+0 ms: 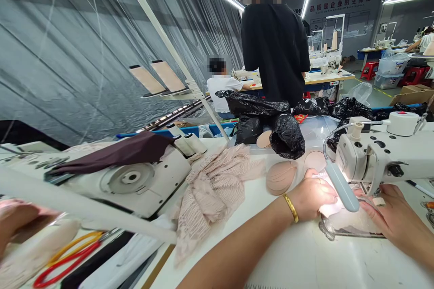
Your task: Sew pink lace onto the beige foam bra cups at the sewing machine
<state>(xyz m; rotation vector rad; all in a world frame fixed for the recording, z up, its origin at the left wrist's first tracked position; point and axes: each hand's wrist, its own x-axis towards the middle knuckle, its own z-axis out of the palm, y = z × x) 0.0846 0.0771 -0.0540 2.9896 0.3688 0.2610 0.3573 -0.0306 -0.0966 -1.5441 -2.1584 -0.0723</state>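
Observation:
At the sewing machine (pixel 376 153), my left hand (pixel 313 196), with a gold bracelet (pixel 290 208) on its wrist, has its fingers closed on a pale pink piece of fabric (pixel 330 207). Opposite, my right hand (pixel 389 212) is beside the needle area, its thumb and fingers curled at the fabric's other edge. A grey clip-on lamp (pixel 342 186) lights the work and partly covers the fabric. Beige bra cups (pixel 280 177) lie just beyond my left hand.
Crumpled lace fabric (pixel 213 189) lies left of my arm. Another sewing machine (pixel 135 180) carries a dark cloth (pixel 117 153). Black plastic bags (pixel 288 135) sit at the back. Red and yellow scissors (pixel 71 255) and someone's hand (pixel 16 223) are at far left. A person in black (pixel 275 49) stands ahead.

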